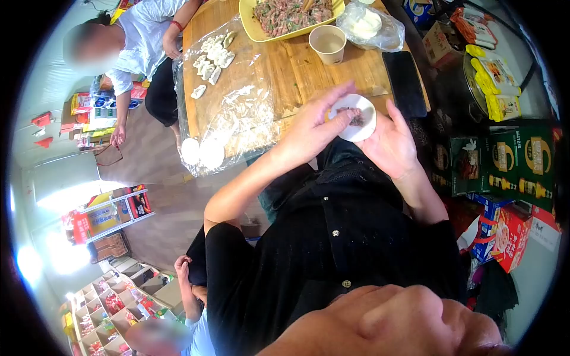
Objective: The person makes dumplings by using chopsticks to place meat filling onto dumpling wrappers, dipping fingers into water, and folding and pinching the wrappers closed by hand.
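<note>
A round white dough wrapper (368,127) with a small heap of meat filling (357,117) lies on the fingers of my right hand (389,142), whose palm faces up and thumb stands apart. My left hand (320,121) meets the wrapper's left side, its thumb over the filling and its other fingers along the upper left edge. Folded dumplings (214,57) sit on plastic film (240,110) on the wooden table (291,65). Two flat white rounds (211,153) lie at the film's near left corner. Above is a yellow bowl (259,32) of meat filling.
A paper cup (328,45), a plastic bag with white dough (364,25) and a black phone (405,84) are at the table's right. One person (145,35) sits at the left, another (199,320) at lower left. Boxes (510,160) stand at the right.
</note>
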Motion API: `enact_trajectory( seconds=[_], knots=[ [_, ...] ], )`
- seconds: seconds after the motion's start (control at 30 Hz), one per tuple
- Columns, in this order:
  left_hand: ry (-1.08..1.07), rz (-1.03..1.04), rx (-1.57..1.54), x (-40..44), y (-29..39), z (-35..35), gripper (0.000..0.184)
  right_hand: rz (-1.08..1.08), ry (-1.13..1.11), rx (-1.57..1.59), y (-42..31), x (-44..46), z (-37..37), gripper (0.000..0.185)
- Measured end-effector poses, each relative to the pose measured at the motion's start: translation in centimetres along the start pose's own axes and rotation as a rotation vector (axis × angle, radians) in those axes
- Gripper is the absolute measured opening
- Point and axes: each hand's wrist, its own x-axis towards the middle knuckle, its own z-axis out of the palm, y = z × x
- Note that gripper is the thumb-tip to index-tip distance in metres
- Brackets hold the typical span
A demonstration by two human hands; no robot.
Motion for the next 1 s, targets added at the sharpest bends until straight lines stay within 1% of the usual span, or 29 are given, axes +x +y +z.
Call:
enact_trajectory(
  seconds=[0.03, 0.1, 0.13, 0.17, 0.23, 0.27, 0.33, 0.37, 0.43, 0.47, 0.53, 0.67, 0.73, 0.77, 0.83, 0.87, 0.93, 0.97, 1.0],
  knots=[
    [0.0, -0.003, 0.004, 0.4, 0.1, -0.5, 0.051, 0.014, -0.012, 0.017, -0.3, -0.1, 0.0, 0.063],
    [0.211, 0.245, 0.644, 2.0, 0.0, -1.5, 0.053, -0.005, 0.009, -0.009, -0.8, -0.1, 0.0, 0.062],
    [0.301, 0.231, 0.754, 3.0, -0.5, -1.9, 0.051, -0.022, 0.032, -0.038, -1.0, 0.0, -0.1, 0.061],
    [0.301, 0.228, 0.76, 4.1, -1.2, -2.3, 0.051, -0.018, 0.029, -0.034, -1.1, -0.1, -0.2, 0.061],
    [0.437, 0.392, 1.127, 6.4, -3.0, -3.2, 0.043, -0.002, 0.038, -0.073, -1.3, -0.2, -0.4, 0.06],
    [0.436, 0.389, 1.127, 7.3, -4.0, -3.5, 0.043, 0.0, 0.04, -0.071, -1.2, -0.2, -0.5, 0.06],
    [0.435, 0.445, 1.241, 8.9, -5.7, -3.8, 0.049, -0.002, 0.007, -0.111, -1.2, -0.3, -0.5, 0.06],
    [0.429, 0.443, 1.236, 9.4, -6.3, -3.9, 0.049, -0.005, 0.014, -0.108, -1.1, -0.3, -0.5, 0.06],
    [0.388, 0.418, 1.325, 10.0, -6.6, -4.0, 0.054, -0.042, 0.027, -0.157, -1.0, -0.3, -0.4, 0.06],
    [0.385, 0.418, 1.322, 10.1, -6.8, -4.1, 0.054, -0.044, 0.03, -0.157, -1.1, -0.3, -0.3, 0.06],
    [0.353, 0.354, 1.272, 10.1, -6.1, -4.3, 0.053, -0.066, 0.058, -0.185, -1.0, -0.3, -0.2, 0.06],
    [0.367, 0.318, 1.165, 10.3, -6.5, -4.9, 0.049, -0.072, 0.041, -0.197, -1.1, 0.0, -0.1, 0.061],
    [0.518, 0.387, 0.978, 9.8, -6.1, -5.1, 0.042, -0.083, 0.043, -0.236, -1.1, 0.2, -0.1, 0.061],
    [0.52, 0.385, 0.976, 9.1, -6.0, -5.2, 0.042, -0.082, 0.045, -0.238, -1.1, 0.3, 0.0, 0.061],
    [0.36, 0.474, 0.517, 7.0, -4.5, -5.3, 0.041, -0.071, 0.053, -0.292, -1.1, 0.6, 0.4, 0.061],
    [0.364, 0.47, 0.516, 5.8, -4.0, -5.0, 0.041, -0.066, 0.055, -0.293, -1.1, 0.8, 0.5, 0.061],
    [0.094, 0.478, 0.504, 3.7, -3.2, -4.6, 0.062, -0.004, 0.006, -0.271, -0.9, 1.3, 0.7, 0.058],
    [0.101, 0.473, 0.504, 3.0, -3.0, -4.4, 0.062, 0.004, 0.007, -0.273, -0.7, 1.5, 0.8, 0.058],
    [0.041, 0.479, 0.618, 2.5, -2.8, -4.1, 0.066, 0.018, -0.013, -0.295, -0.5, 1.8, 1.0, 0.06]
  ],
)
